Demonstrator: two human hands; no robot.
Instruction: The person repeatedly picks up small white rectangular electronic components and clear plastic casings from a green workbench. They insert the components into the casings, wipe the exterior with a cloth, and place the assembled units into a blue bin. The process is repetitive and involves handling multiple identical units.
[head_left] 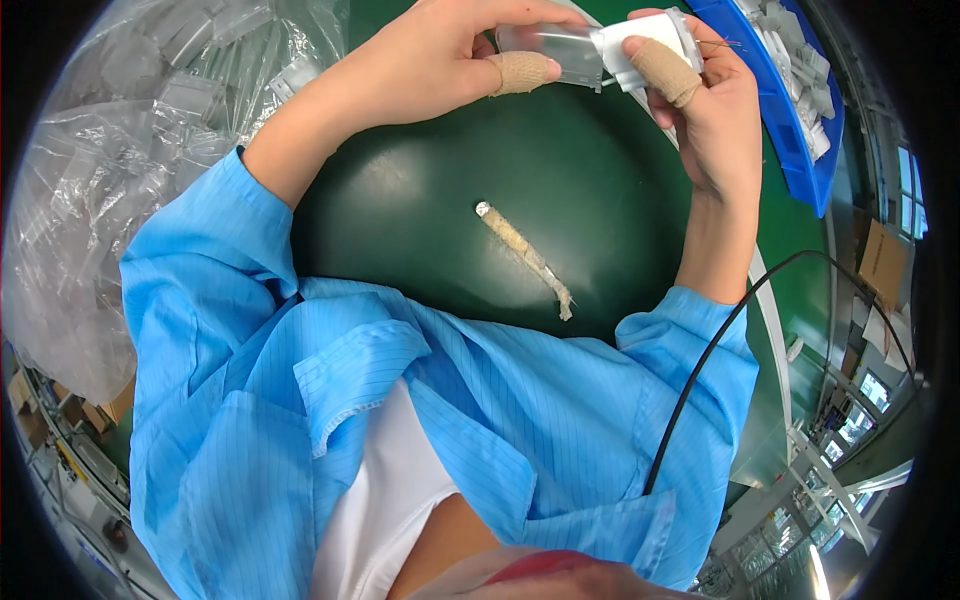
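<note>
At the far side of the green table, my left hand grips a clear plastic case, its thumb wrapped in tan tape. My right hand, thumb also taped, holds a white block-shaped part with thin wire-like pins sticking out to the right. The white part meets the open right end of the clear case; how far it reaches inside I cannot tell. Below my hands, a worn, tape-wrapped stick with a frayed end lies on the table by itself.
A large clear plastic bag of clear cases fills the left side. A blue bin with several white parts stands at the far right. A black cable arcs across my right sleeve. The green table has a pale edge strip.
</note>
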